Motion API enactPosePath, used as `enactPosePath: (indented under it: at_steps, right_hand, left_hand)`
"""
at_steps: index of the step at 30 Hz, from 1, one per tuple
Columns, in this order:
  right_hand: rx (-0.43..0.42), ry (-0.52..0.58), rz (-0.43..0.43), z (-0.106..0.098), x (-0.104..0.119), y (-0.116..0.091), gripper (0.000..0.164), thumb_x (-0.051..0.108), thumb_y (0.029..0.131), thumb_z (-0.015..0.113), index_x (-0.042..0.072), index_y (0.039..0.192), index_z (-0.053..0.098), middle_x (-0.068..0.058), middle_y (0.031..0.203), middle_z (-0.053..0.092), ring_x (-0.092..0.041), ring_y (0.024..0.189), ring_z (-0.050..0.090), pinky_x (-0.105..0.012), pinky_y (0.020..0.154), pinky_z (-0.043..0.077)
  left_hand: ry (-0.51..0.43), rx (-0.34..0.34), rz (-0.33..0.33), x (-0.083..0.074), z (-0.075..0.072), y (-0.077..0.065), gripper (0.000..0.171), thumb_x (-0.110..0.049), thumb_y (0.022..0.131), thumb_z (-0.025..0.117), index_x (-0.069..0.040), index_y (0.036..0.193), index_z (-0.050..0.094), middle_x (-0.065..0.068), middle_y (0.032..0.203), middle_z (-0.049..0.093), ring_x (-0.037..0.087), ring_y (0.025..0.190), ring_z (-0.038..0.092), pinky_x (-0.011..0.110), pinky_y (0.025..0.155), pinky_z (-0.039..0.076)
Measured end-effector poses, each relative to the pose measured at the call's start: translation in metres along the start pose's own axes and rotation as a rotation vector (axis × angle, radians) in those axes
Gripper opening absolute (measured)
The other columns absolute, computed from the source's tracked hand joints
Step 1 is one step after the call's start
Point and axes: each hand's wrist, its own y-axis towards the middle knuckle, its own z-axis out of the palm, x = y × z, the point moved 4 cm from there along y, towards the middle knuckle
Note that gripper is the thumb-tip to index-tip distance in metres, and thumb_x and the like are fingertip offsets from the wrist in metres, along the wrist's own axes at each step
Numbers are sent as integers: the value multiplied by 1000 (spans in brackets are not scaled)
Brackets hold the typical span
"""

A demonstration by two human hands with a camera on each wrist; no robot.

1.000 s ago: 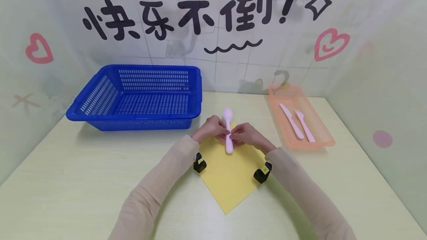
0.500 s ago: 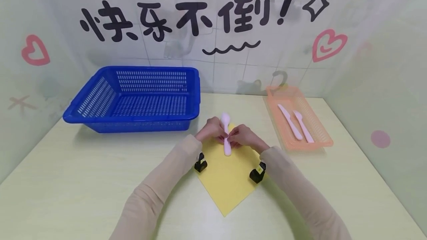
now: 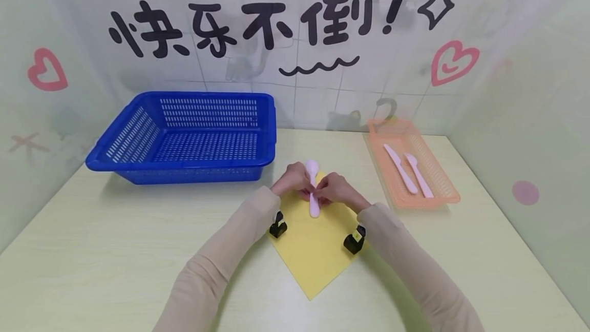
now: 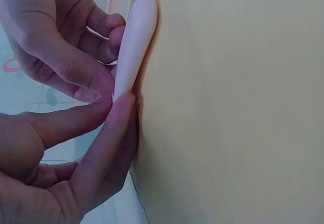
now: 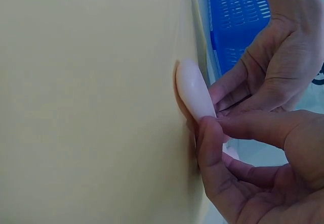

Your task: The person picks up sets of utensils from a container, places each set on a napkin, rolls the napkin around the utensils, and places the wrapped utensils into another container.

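A pink plastic spoon (image 3: 314,208) lies over the upper part of a yellow sheet (image 3: 312,255), its bowl pointing away from me and its handle towards me. From the left, my left hand (image 3: 294,178) pinches the middle of the spoon. My right hand (image 3: 335,188) pinches it from the other side, the fingertips of both hands meeting there. In the left wrist view the handle (image 4: 139,37) rests close over the yellow surface (image 4: 233,107). The right wrist view shows the rounded handle end (image 5: 193,85); fingers hide the spoon's middle.
A blue slotted basket (image 3: 207,168) stands at the back left. At the back right, an orange tray (image 3: 398,188) holds a pink knife (image 3: 400,169) and a pink fork (image 3: 418,175). A printed curtain hangs behind the pale table (image 3: 115,260).
Both hands have brought the spoon slightly nearer to me over the yellow sheet, still pinching it. The basket and tray shift a little in view with the head camera.
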Motion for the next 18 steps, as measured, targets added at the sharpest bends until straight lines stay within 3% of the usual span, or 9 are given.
enactPosePath:
  at_steps: [18]
  right_hand:
    - [-33,-34,1,2,-2,3,11,4,81,62,-6,83,60,-12,65,64,-10,49,58,-24,51,51]
  left_hand:
    - [30,-30,-6,1,2,0,15,3,67,74,9,75,62,13,57,62,12,38,54,20,44,48]
